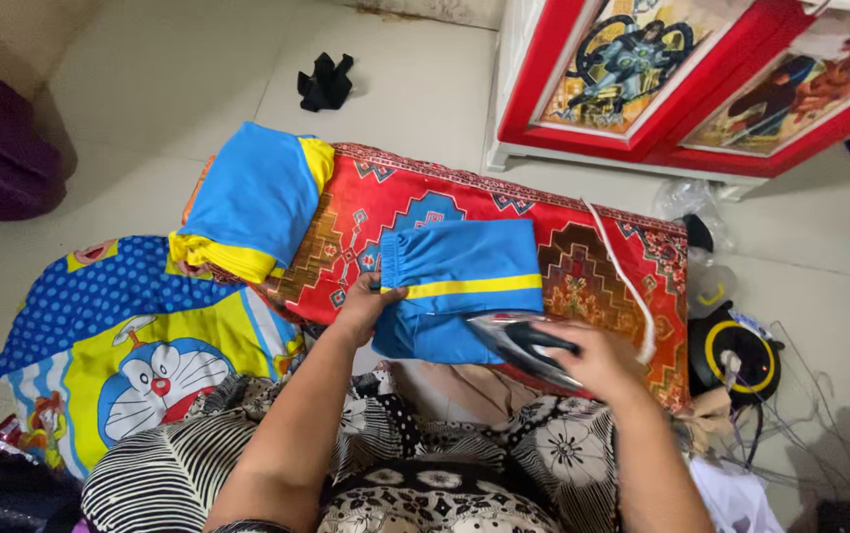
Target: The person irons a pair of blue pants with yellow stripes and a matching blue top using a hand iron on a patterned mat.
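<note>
At frame centre, left hand [368,304] presses flat on blue shorts [464,281]; right hand [598,360] fingers wrap the iron [524,345] at lower right

A home floor is shown, laid with a red patterned mat [583,266] (used as an ironing pad), beside a cartoon-print pillow [149,355] and a red-framed cabinet [682,89].

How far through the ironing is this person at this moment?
Done: one blue and yellow garment lies folded at the left end of the red patterned mat. In hand: the right hand holds the iron on blue shorts, which the left hand pins flat. What remains to be ironed is not visible.
</note>
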